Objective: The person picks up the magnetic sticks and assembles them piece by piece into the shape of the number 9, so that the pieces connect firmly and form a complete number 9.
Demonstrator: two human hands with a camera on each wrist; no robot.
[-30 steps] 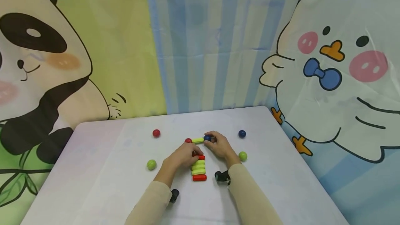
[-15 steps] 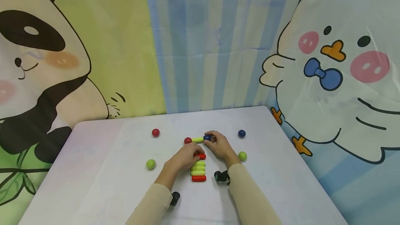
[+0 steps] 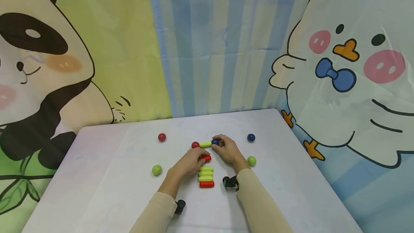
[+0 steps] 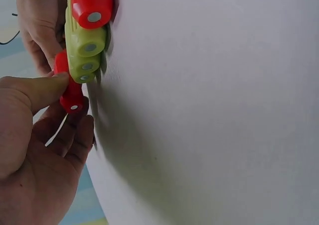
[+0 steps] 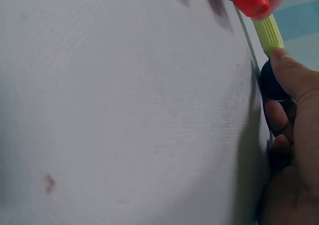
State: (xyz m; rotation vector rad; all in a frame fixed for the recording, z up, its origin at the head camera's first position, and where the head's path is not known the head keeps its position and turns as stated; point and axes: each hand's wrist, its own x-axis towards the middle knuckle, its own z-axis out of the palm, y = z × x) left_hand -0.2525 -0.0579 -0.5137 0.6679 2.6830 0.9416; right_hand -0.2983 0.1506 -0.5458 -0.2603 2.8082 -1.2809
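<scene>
Red stick is pinched between left hand's thumb and fingers; long axis is laid roughly crosswise, free end pointed toward right hand's side. Blue ball, set at right end of yellow stick, is gripped by right hand, beyond and rightward of red stick. No brands, labels or writing can be read.

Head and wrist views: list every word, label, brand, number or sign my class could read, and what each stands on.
None readable in any view.
Held red bar: pale end disc, no lettering visible.
Held blue ball: no lettering visible.
Other bars and balls: none visible.
Backdrop: drawn panda and bird, no words.
Wrist cameras: too small to tell.
</scene>
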